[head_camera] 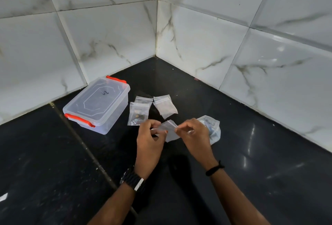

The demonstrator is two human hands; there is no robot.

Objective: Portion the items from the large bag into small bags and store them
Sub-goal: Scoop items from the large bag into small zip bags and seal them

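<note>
Both hands hold one small clear zip bag (pixel 169 130) above the black counter; my left hand (pixel 150 140) pinches its left edge and my right hand (pixel 195 137) pinches its right edge. The bag looks empty. The large crumpled clear bag (pixel 213 129) with dark small items lies just right of my right hand, partly hidden by it. Three small bags lie behind my hands: one holding small dark and brass items (pixel 138 114), one partly under it (pixel 143 99), and an empty-looking one (pixel 165 107).
A clear plastic storage box (pixel 97 104) with orange latches and its lid on stands at the left by the wall. White marble-patterned tiled walls (pixel 197 36) meet in a corner behind. The counter (pixel 251 153) is glossy black with a seam at the left.
</note>
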